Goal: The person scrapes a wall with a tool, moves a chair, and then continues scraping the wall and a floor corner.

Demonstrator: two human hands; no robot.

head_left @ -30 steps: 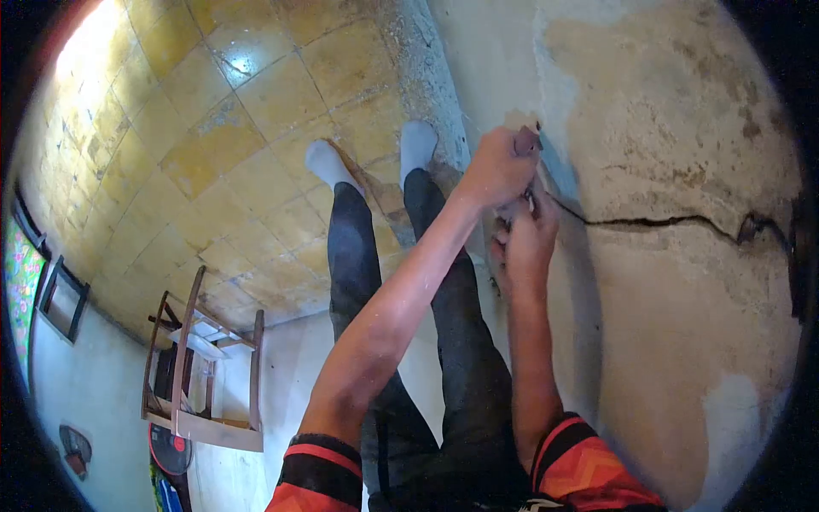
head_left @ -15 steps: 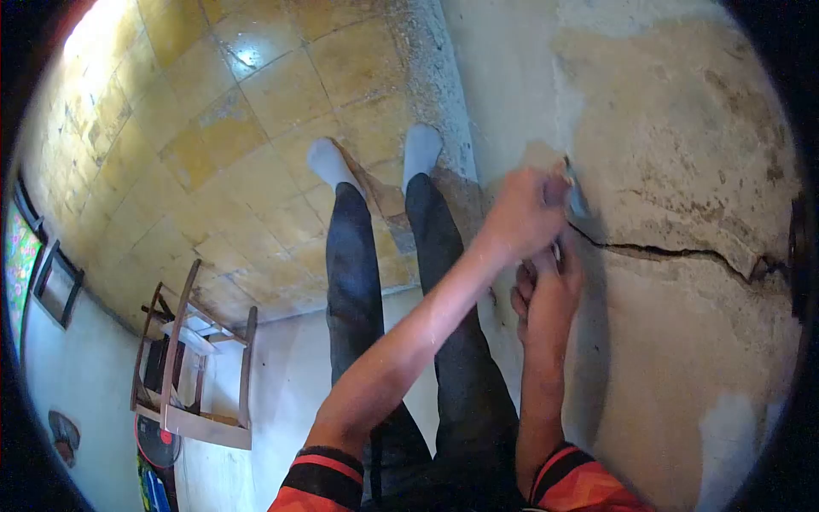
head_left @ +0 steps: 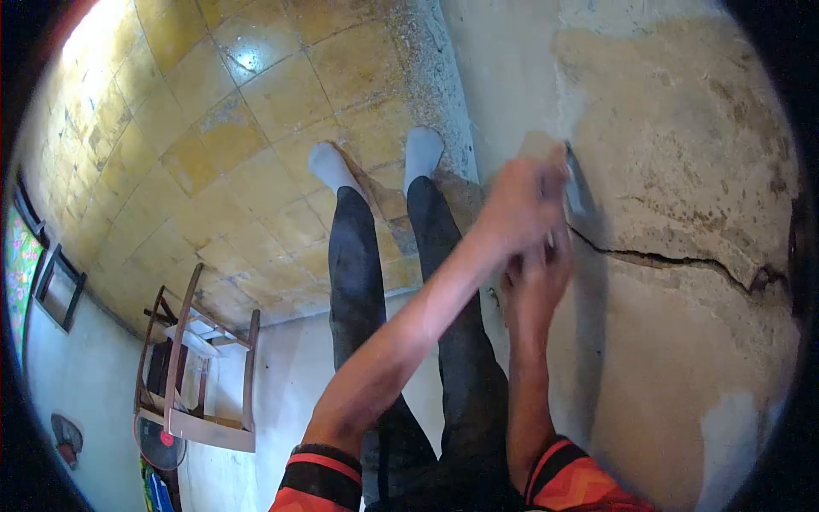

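Note:
My left hand (head_left: 522,203) is closed and pressed close to the plastered wall (head_left: 674,154), blurred by motion. A thin, pale grey-blue edge (head_left: 575,181) shows beside its fingers against the wall; I cannot make out what kind of thing it is. My right hand (head_left: 537,280) sits just below the left, with its fingers curled up against it. What lies inside the right fingers is hidden. A dark, jagged crack (head_left: 657,257) runs along the wall from near the hands.
Both socked feet (head_left: 424,154) stand on a yellow tiled floor (head_left: 256,111), next to a rough strip along the wall's base. A wooden chair frame (head_left: 175,341) stands to the left by a white wall (head_left: 286,375). A round black item (head_left: 159,444) is near it.
My right hand has shifted slightly up and to the left, closer under the left hand. The left hand has moved a little and stays closed at the wall.

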